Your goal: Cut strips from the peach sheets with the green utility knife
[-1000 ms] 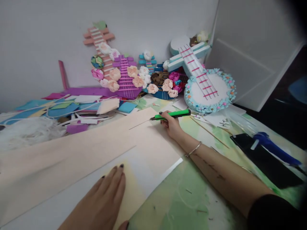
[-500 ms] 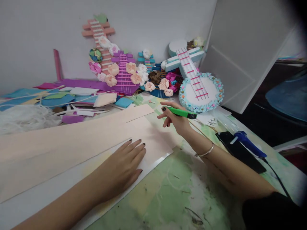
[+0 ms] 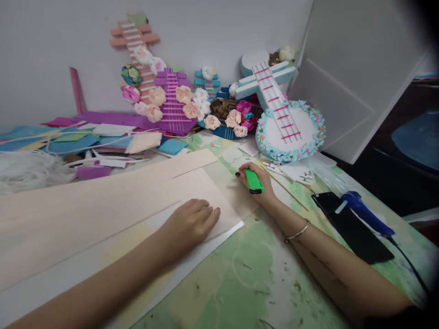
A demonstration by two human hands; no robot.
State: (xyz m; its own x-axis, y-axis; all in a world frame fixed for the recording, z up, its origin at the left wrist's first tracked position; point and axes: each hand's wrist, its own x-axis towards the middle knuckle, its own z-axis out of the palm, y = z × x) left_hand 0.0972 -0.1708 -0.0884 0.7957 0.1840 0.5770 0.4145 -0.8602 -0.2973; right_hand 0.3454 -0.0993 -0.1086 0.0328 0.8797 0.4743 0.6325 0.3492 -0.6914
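In my right hand (image 3: 262,183) is a green utility knife (image 3: 254,181) with a black end, the fingers wrapped round it. That hand is low over the table by the right end of a large peach sheet (image 3: 144,187); the blade is hidden. A narrow slit runs into the sheet near its far right end. Resting on the sheet, my left hand (image 3: 195,221) has its fingers curled under, so I cannot see whether they grip anything. Beneath the peach sheet lies a white sheet (image 3: 157,278).
Flower-trimmed model instruments lean at the back, among them a light-blue one (image 3: 286,123) and a purple one (image 3: 174,107). Coloured offcuts (image 3: 85,141) and white strands (image 3: 34,171) lie left. A blue glue gun (image 3: 368,212) with a cord lies by a black phone (image 3: 346,224); a thin stick (image 3: 288,192) is nearby.
My right hand has moved down and closed further round the knife, turning it from lying sideways to pointing away. My left hand, flat before, has curled its fingers and shifted slightly right.
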